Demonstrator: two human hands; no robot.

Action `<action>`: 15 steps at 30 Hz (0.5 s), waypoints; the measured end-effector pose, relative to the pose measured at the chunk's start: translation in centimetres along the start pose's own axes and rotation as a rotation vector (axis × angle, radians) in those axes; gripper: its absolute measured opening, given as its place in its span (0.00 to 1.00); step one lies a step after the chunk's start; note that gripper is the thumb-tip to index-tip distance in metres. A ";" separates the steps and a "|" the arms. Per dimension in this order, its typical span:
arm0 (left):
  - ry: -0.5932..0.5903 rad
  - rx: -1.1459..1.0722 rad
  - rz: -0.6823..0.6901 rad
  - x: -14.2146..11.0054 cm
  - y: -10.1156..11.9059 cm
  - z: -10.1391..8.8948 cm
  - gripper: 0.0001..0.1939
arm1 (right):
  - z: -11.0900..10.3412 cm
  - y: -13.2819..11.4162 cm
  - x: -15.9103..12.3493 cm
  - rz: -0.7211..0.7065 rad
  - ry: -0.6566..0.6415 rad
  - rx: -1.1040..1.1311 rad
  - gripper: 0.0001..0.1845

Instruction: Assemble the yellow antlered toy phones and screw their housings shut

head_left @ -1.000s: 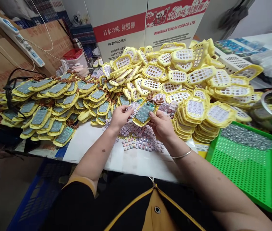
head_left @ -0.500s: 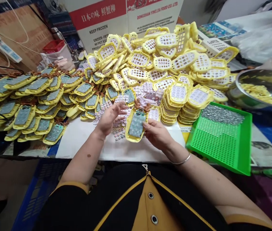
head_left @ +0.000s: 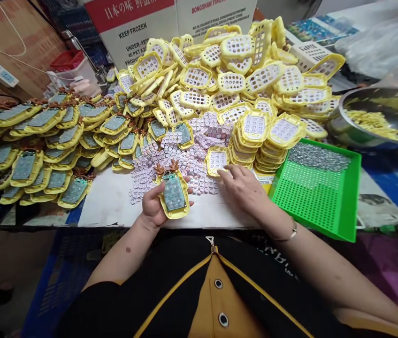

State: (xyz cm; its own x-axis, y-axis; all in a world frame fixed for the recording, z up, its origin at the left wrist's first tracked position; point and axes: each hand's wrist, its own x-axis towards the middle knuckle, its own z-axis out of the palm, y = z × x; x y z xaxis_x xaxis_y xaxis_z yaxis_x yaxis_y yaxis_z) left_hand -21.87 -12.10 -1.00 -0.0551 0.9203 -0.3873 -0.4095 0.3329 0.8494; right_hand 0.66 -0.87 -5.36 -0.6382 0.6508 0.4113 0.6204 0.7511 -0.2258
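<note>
In my left hand (head_left: 154, 206) lies a yellow toy phone half-shell (head_left: 174, 214), its grey-green board facing up and brown antler-shaped pieces at its top end. My thumb is on its left edge and my fingertips show past its right side. My right hand (head_left: 244, 190) is open, palm down, fingertips at the lower edge of a yellow front shell with a lilac keypad (head_left: 217, 160); firm contact I cannot make out. Small lilac key pieces (head_left: 199, 164) are spread between and beyond my hands. Two stacks of similar front shells (head_left: 254, 126) stand just past the right hand.
Many half-shells with boards (head_left: 26, 166) are piled on the left. A heap of yellow front shells (head_left: 234, 82) lies at the back against a carton (head_left: 132, 44). At right are a green perforated tray (head_left: 315, 202) with small metallic pieces and a steel bowl (head_left: 347, 112) with yellow parts.
The half-shell with the board has passed from my right hand to my left and moved leftward. My right hand has let go and moved to the keypad shell. The view has shifted slightly.
</note>
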 end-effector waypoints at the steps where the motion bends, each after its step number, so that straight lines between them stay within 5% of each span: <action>1: -0.009 -0.006 -0.002 -0.1 -0.1 0.1 0.34 | 0.2 0.3 0.2 -0.058 -0.029 -0.115 0.12; 4: -0.026 -0.079 -0.018 -0.1 -0.4 0.4 0.34 | 0.3 0.6 0.5 -0.152 -0.040 -0.299 0.11; 9: -0.041 -0.263 -0.037 0.1 -0.6 0.8 0.30 | -1.0 0.9 -0.9 -0.197 0.179 -0.263 0.11; 15: -0.286 -0.457 -0.124 0.8 -1.7 0.9 0.31 | -1.8 0.1 -2.0 -0.454 0.433 -0.145 0.23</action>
State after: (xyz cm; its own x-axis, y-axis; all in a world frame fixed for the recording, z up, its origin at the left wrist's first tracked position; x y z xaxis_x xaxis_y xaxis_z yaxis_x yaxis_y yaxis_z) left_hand -20.35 -11.77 -2.42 0.2423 0.9201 -0.3078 -0.7543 0.3781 0.5366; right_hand 2.82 -2.34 -4.62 -0.6288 0.1446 0.7640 0.4060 0.8991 0.1639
